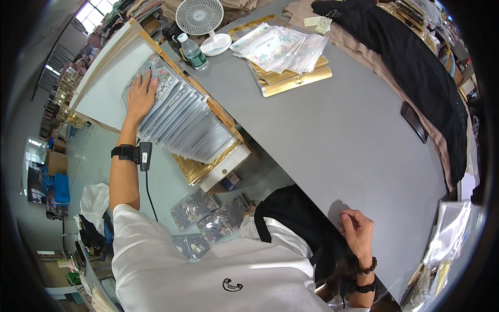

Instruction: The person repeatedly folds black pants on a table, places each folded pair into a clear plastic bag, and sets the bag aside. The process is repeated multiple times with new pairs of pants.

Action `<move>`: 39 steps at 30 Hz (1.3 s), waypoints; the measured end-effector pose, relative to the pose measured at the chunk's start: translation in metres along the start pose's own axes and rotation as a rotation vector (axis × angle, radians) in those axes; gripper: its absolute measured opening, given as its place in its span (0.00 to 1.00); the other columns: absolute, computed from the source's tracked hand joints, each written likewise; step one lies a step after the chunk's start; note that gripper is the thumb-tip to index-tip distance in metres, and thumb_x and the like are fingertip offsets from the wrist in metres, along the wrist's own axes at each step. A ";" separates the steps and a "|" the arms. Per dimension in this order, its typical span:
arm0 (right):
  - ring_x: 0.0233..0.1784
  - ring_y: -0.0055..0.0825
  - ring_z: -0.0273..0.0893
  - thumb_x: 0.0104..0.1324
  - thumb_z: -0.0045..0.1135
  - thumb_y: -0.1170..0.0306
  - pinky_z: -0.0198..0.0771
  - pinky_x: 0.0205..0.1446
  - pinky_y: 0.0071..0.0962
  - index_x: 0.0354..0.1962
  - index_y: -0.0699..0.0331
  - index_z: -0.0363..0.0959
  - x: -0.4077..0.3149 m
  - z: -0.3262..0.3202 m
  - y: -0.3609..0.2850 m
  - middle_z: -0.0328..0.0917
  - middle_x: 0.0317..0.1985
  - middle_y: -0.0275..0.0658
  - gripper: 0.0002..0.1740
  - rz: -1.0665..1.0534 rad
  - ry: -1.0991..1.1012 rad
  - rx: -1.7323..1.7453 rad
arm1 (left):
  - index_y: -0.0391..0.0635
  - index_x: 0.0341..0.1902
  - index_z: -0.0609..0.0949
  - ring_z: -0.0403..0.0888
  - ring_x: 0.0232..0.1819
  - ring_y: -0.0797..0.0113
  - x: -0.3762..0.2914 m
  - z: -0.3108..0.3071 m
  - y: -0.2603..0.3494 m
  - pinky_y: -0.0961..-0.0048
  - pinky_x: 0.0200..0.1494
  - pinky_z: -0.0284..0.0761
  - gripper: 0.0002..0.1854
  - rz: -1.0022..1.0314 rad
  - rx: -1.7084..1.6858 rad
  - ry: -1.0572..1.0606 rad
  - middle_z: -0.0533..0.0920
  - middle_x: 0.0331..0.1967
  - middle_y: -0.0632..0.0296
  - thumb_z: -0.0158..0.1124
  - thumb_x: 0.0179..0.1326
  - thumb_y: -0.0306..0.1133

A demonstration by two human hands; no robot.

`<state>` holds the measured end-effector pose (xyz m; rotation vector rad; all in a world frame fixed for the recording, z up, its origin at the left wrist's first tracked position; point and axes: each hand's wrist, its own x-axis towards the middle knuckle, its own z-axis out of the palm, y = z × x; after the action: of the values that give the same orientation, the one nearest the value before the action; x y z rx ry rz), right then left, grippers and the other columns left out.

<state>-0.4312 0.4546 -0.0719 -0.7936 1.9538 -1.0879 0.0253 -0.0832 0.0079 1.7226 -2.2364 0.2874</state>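
Observation:
My left hand (141,95) lies flat, palm down with fingers apart, on a floral item in a clear plastic packet (165,78). That packet tops a long, fanned stack of plastic-wrapped packets (191,121) beside the table's left edge. Near the table's front edge, my right hand (358,230) is loosely curled over the grey tabletop (312,132), and nothing shows in it. Farther back on the table, floral printed plastic bags (278,46) lie on gold packaging bags (298,82).
A white fan (199,17) and a water bottle (193,52) stand at the back left. A phone (414,121) lies by black fabric (409,58) along the right side. Clear plastic bags (448,230) lie at the right edge. Wrapped floral packets (195,208) sit low, under table height.

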 end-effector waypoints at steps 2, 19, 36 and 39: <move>0.26 0.17 0.80 0.75 0.63 0.71 0.77 0.31 0.19 0.44 0.72 0.83 -0.002 -0.002 0.006 0.84 0.28 0.35 0.10 0.021 -0.001 -0.016 | 0.53 0.78 0.72 0.59 0.81 0.40 0.002 0.005 -0.005 0.51 0.81 0.52 0.40 0.012 -0.013 -0.034 0.64 0.79 0.39 0.41 0.76 0.68; 0.24 0.13 0.73 0.76 0.61 0.67 0.67 0.27 0.19 0.41 0.69 0.83 0.100 -0.132 0.020 0.79 0.21 0.31 0.12 -0.202 0.509 -0.196 | 0.42 0.56 0.86 0.79 0.63 0.52 -0.036 -0.025 0.198 0.61 0.68 0.71 0.13 0.424 -0.481 0.312 0.83 0.60 0.50 0.61 0.75 0.33; 0.46 0.41 0.83 0.69 0.64 0.66 0.77 0.49 0.38 0.47 0.59 0.85 0.314 -0.350 0.044 0.82 0.43 0.37 0.11 -0.321 0.972 -0.836 | 0.43 0.47 0.88 0.81 0.50 0.55 -0.073 0.052 0.631 0.64 0.55 0.77 0.08 1.015 -1.086 -0.200 0.86 0.48 0.57 0.66 0.67 0.27; 0.40 0.38 0.85 0.71 0.64 0.66 0.78 0.44 0.34 0.44 0.61 0.83 0.310 -0.352 0.035 0.82 0.40 0.38 0.09 -0.472 1.050 -0.670 | 0.45 0.46 0.89 0.82 0.48 0.55 -0.082 0.059 0.682 0.64 0.53 0.78 0.08 1.131 -1.140 -0.199 0.86 0.47 0.59 0.66 0.67 0.27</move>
<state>-0.8943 0.3714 -0.0721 -1.2238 3.2346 -1.2607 -0.6204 0.1481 -0.0584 -0.1289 -2.4153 -0.8130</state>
